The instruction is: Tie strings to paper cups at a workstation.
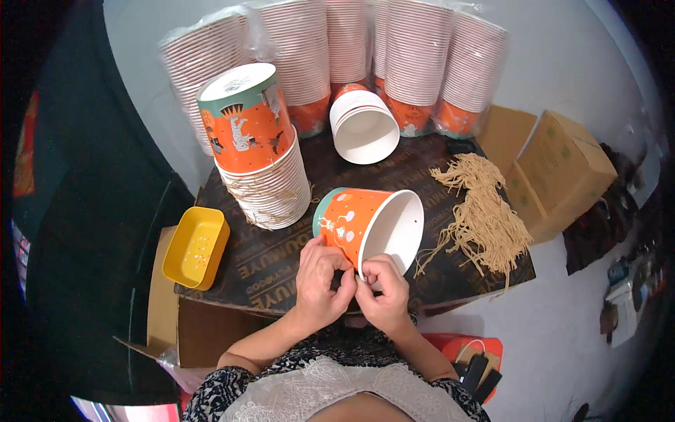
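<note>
An orange paper bucket point(344, 224) with a green base band and white figures lies on its side, its white mouth turned to the right. A small dark spot shows on its inner wall. My left hand point(323, 278) is closed against the near side of the bucket, thumb and fingers pinched by the rim. On the same stretch of rim, my right hand point(383, 290) pinches with thumb and forefinger. Whether a string end is between the fingertips is too small to see. To the right lies a bundle of tan strings point(492, 228).
A stack of buckets point(264, 190) with strings hanging off stands upside down at left. Beside it is a yellow tray point(197, 246) holding small white bits. Nested buckets point(364, 133) lie behind; bagged stacks point(422, 56) line the wall. A cardboard box point(562, 172) stands right of the table.
</note>
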`<state>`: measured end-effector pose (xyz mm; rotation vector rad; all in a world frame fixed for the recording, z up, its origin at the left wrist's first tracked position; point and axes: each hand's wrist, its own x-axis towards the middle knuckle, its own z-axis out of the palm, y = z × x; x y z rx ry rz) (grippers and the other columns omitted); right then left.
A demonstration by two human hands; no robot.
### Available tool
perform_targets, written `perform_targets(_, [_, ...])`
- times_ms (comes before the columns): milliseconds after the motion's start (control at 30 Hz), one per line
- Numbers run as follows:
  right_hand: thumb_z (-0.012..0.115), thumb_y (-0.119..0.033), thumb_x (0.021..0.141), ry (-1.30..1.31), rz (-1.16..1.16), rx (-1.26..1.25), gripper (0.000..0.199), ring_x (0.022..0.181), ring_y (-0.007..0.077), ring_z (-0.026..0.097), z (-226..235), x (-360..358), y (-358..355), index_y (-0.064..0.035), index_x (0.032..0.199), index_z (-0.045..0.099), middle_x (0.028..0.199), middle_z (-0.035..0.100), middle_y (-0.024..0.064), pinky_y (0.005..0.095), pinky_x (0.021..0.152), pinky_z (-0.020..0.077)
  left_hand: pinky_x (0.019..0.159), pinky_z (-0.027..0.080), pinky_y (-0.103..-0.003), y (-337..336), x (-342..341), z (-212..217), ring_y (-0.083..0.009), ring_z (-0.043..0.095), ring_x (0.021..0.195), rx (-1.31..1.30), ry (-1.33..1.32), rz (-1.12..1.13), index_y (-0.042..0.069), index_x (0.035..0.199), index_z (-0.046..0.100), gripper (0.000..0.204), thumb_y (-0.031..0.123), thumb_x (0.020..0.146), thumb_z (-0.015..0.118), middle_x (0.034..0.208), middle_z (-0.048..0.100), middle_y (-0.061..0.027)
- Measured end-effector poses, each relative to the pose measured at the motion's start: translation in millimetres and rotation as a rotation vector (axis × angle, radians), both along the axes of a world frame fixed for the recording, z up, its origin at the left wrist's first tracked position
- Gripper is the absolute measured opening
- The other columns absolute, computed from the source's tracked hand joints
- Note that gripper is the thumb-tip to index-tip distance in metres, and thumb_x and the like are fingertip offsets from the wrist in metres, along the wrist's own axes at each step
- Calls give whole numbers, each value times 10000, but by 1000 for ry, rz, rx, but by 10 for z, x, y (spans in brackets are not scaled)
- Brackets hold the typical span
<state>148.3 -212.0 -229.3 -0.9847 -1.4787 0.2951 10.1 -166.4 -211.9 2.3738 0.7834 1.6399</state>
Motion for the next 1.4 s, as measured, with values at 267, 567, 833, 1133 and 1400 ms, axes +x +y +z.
perform_targets(267, [640,123,794,-170,-152,154,185,663,232,565,112,130,131,3,925,590,862,591,129,319,603,473,941,470,-471,135,-527,19,-310,609,825,-52,-30,232,42,819,567,173,-65,727,667,842,605,-103])
perform_targets(567, [660,-42,733,-677,-136,203,230,859,269,559,416,368,245,-71,960,683,887,593,60,404,808,408,732,522,-451,709,-2359,16,-400,651,832,-354,383,1050,-10,864,625,65,42,827,626,860,658,-216])
perform_targets(833, [721,-77,753,-589,-199,234,272,1046,270,543,463,574,213,-103,1022,687,1112,594,61,450,928,376,775,537,-474,961,-2596,-22,-398,672,899,-571,700,1012,-59,898,653,132,46,868,579,984,682,-261])
perform_targets(1133, [659,-42,846,-461,-328,-82,104,883,325,601,-32,1604,131,-48,949,656,923,640,117,418,800,475,772,529,-481,1064,-2705,-216,-417,656,895,-629,749,1020,-25,858,657,133,97,806,644,950,683,-241])
perform_targets(1400, [670,-65,818,-666,-123,-192,78,906,329,575,-146,1651,155,-45,893,662,888,596,116,407,815,474,804,509,-488,1039,-2805,-177,-413,636,938,-629,805,1050,-24,876,646,158,131,874,611,969,673,-229])
